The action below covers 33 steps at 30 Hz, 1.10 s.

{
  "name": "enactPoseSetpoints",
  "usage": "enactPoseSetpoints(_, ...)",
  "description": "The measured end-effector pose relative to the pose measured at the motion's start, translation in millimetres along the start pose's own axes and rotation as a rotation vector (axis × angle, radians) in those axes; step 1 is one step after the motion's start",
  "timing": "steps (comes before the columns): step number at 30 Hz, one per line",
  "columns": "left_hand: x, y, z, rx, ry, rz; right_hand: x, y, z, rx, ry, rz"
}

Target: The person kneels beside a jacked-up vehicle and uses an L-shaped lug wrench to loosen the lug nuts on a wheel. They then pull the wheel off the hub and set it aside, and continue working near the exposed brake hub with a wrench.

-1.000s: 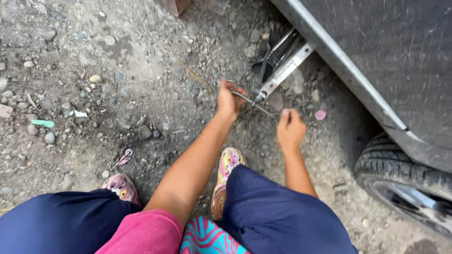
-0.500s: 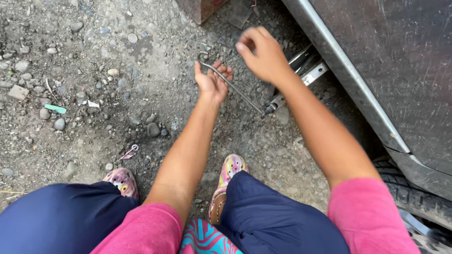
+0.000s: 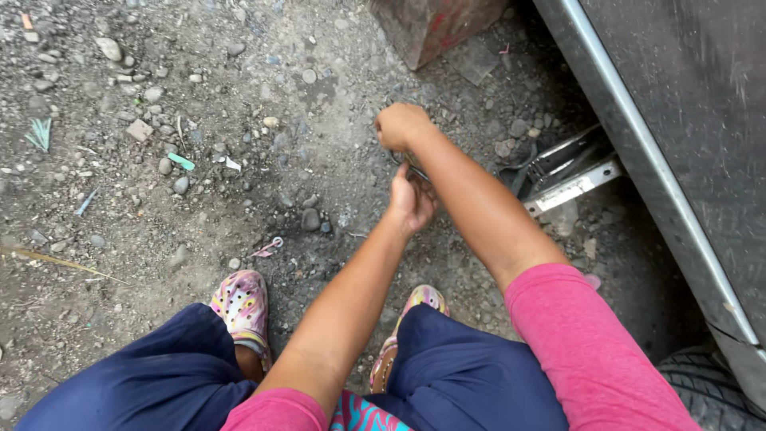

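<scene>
Now my right hand (image 3: pixel 401 125) is fisted around the far end of the crank rod (image 3: pixel 416 170). My left hand (image 3: pixel 412 199) grips it nearer, left of the jack (image 3: pixel 568 172).

We see pink sleeves (image 3: pixel 590 343), navy trousers (image 3: pixel 471 375), multicolour speckled clogs (image 3: pixel 241 303), grey gravel ground (image 3: pixel 239 96), dark grey car body (image 3: pixel 694 104), silver jack (image 3: pixel 568 177), rusty-red block (image 3: pixel 435 24).

Thin metal crank rod (image 3: pixel 412 169), mostly hidden

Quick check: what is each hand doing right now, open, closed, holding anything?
Left hand: closed on the thin metal crank rod.
Right hand: closed in a fist on the same rod's upper end.
</scene>
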State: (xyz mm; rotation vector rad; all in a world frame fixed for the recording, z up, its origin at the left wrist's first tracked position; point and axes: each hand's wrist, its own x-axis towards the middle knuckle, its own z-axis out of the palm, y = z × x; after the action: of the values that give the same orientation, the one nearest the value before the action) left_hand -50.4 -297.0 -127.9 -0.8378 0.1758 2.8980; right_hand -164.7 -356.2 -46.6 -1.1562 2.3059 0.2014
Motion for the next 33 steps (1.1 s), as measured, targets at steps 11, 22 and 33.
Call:
enactPoseSetpoints(11, 15.7, -11.0, -0.8, -0.072, -0.068, 0.049, -29.0, 13.8, -2.8, -0.058, -0.027, 0.038)
enactPoseSetpoints(22, 4.1, -8.1, 0.3, 0.011, -0.104, 0.076, -59.6, 13.4, -5.3, 0.461, 0.289, -0.086)
enactPoseSetpoints(33, 15.0, -44.0, 72.0, 0.523, -0.55, -0.322, -306.1, 82.3, 14.1, 0.656, 0.908, -0.372)
